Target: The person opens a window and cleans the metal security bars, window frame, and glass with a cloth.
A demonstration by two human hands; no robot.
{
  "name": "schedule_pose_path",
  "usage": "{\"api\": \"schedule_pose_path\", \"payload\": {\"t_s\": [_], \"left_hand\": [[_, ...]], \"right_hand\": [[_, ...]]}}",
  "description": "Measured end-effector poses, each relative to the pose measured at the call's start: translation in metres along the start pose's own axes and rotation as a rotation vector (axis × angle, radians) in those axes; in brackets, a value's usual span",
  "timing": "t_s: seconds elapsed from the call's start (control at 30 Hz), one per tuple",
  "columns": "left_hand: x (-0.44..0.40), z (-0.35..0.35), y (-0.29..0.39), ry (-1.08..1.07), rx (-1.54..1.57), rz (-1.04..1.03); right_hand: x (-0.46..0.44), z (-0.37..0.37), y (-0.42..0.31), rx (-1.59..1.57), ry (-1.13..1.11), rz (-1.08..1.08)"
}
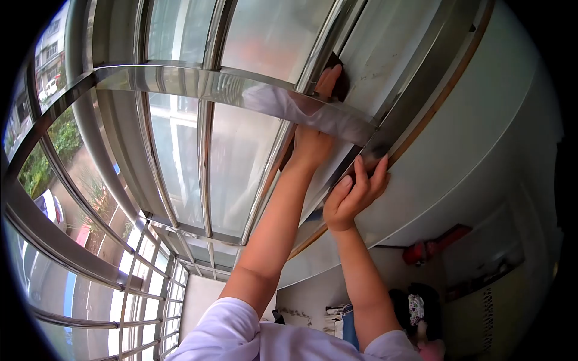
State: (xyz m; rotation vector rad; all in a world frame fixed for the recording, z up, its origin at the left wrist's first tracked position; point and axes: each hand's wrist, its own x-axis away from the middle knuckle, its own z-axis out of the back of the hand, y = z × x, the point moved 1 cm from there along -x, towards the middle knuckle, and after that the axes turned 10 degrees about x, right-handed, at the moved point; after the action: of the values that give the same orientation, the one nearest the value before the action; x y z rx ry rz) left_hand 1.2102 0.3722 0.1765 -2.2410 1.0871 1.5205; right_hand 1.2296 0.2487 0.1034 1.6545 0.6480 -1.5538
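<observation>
My left hand reaches behind a flat polished metal crossbar. Its fingers show beyond the bar, stretched out against the window pane. A dark patch borders these fingers; I cannot tell whether it is a reflection or an object under the hand. Lower and to the right, my right hand has its fingers spread and their tips at the metal window frame. I see nothing held in the right hand. The crossbar covers the middle of my left hand.
Upright metal bars of a window cage stand left of my arms. A brown strip runs along the frame beside a pale surface. Below right lie a red object and dark items. Outside are plants and a parked car.
</observation>
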Motion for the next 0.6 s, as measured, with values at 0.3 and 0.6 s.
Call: {"api": "schedule_pose_path", "payload": {"t_s": [0.3, 0.6], "left_hand": [[0.018, 0.009, -0.011, -0.112, 0.172, 0.054], [0.219, 0.115, -0.034, -0.063, -0.078, 0.685]], "right_hand": [[-0.001, 0.002, -0.001, -0.012, -0.005, -0.003], [-0.001, -0.003, -0.001, -0.136, 0.085, -0.022]]}}
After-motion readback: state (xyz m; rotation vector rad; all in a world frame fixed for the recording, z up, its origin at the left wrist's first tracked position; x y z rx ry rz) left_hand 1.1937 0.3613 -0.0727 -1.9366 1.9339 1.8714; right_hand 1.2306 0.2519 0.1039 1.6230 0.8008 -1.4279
